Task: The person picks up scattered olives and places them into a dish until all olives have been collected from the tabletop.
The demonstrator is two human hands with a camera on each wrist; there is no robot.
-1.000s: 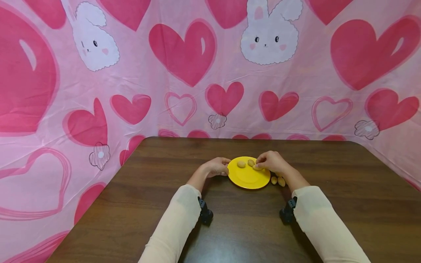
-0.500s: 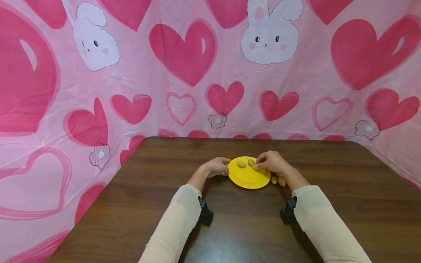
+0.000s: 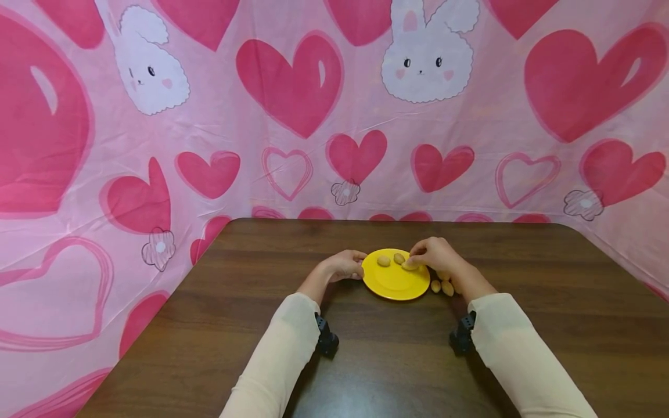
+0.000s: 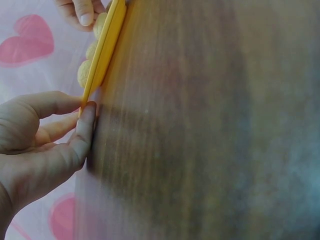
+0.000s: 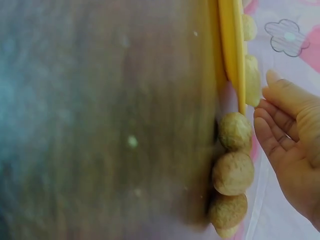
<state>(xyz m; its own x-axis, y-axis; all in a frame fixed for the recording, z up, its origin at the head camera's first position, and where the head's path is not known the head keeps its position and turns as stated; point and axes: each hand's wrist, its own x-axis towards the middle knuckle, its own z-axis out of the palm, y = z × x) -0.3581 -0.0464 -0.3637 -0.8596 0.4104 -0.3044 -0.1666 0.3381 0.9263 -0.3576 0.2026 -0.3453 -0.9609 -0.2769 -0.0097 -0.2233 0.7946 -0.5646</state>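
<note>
From where I stood, the yellow plate (image 3: 395, 284) lay flat on the brown wooden counter (image 3: 392, 366), nearer its far edge than the person and about midway between the left and right edges. The left hand (image 3: 345, 265) was clamped on the plate's left rim, thumb above and fingers beneath. Well apart from it, across the plate, the right hand (image 3: 438, 256) hovered over the right rim, its fingers loosely bent and its fingertips just beside the nearest walnut (image 3: 408, 267); I could not tell whether they touched it.

Two more walnuts sat on the plate, one toward the left (image 3: 384, 261) and one in the middle (image 3: 399, 258), all three along the part facing the counter's far edge. A small cluster of loose walnuts (image 3: 447, 288) rested on the counter, close by the plate's right side, partly hidden beneath the right wrist. Cream sleeves (image 3: 277, 348) covered both arms, with a black camera (image 3: 327, 339) at each wrist. Behind the far edge hung a pink cloth (image 3: 371, 113) printed with hearts and white rabbits.
</note>
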